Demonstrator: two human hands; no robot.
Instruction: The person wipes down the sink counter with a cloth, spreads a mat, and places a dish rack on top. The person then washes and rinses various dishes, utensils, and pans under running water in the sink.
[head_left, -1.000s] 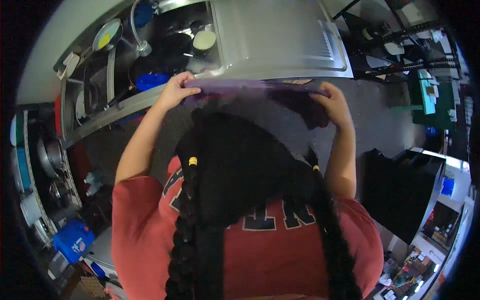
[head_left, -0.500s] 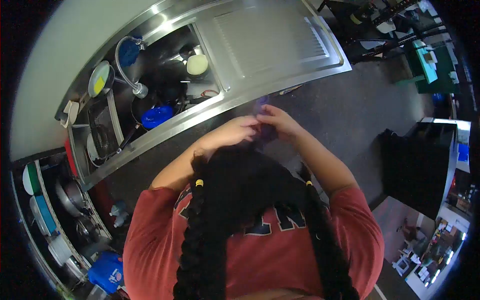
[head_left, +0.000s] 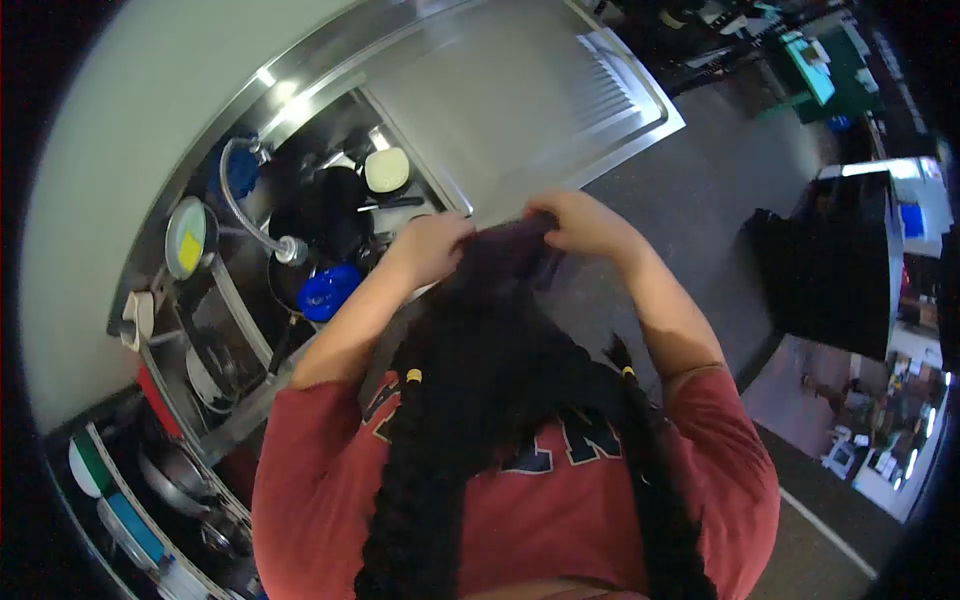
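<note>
Both fists are raised in front of my chest, at the front edge of the sink counter. Between them stretches a dark purple cloth (head_left: 508, 245), its lower part lost against black hair. My left hand (head_left: 432, 246) is closed on the cloth's left end. At the other end, my right hand (head_left: 582, 226) grips it with bent fingers, and a fold hangs below. What kind of cloth it is, I cannot tell.
Left of the hands is a sink holding a blue bowl (head_left: 330, 292), dark pans (head_left: 325, 212) and a hose faucet (head_left: 290, 250). A ribbed steel drainboard (head_left: 500, 100) lies ahead. Shelves with pots (head_left: 175, 480) stand at lower left, a black cabinet (head_left: 835, 265) at right.
My hands have moved apart, from close together to either end of the cloth, which is now spread between them. The view has turned slightly.
</note>
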